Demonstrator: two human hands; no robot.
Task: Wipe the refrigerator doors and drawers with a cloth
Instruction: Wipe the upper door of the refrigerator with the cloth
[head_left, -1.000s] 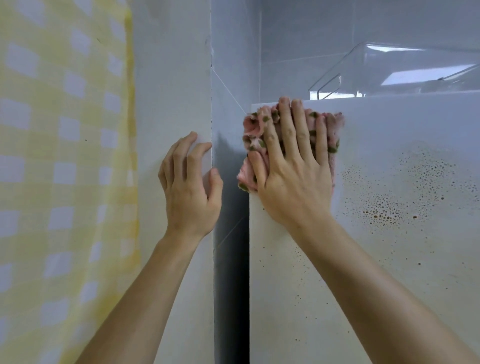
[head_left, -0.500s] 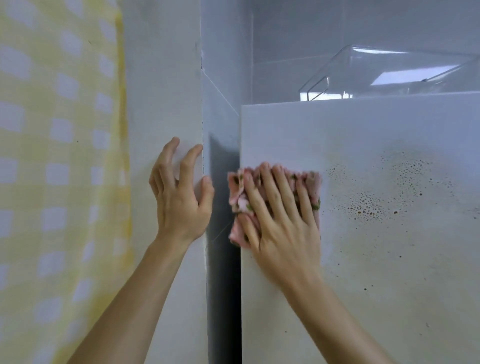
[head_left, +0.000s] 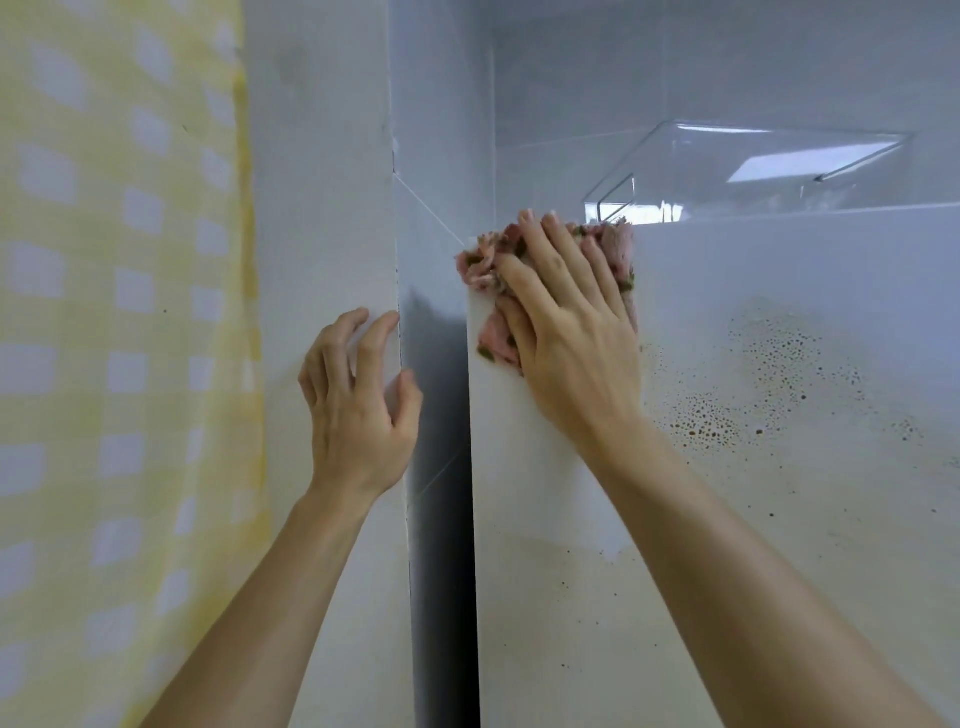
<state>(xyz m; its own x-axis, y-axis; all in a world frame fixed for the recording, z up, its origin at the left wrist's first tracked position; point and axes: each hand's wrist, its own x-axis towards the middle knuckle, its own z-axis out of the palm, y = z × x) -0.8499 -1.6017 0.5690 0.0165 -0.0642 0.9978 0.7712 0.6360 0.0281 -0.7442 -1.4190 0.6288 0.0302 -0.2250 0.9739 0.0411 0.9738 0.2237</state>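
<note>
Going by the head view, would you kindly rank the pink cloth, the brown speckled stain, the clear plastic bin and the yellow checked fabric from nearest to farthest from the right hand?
1. Pink cloth: pressed under the right hand, at the door's top left corner.
2. Brown speckled stain: just right of the hand.
3. Clear plastic bin: above and behind the door.
4. Yellow checked fabric: far left, beyond the left hand.

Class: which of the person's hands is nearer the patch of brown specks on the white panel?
Right. The right hand presses the pink cloth beside the brown specks; the left hand rests across the dark gap.
</note>
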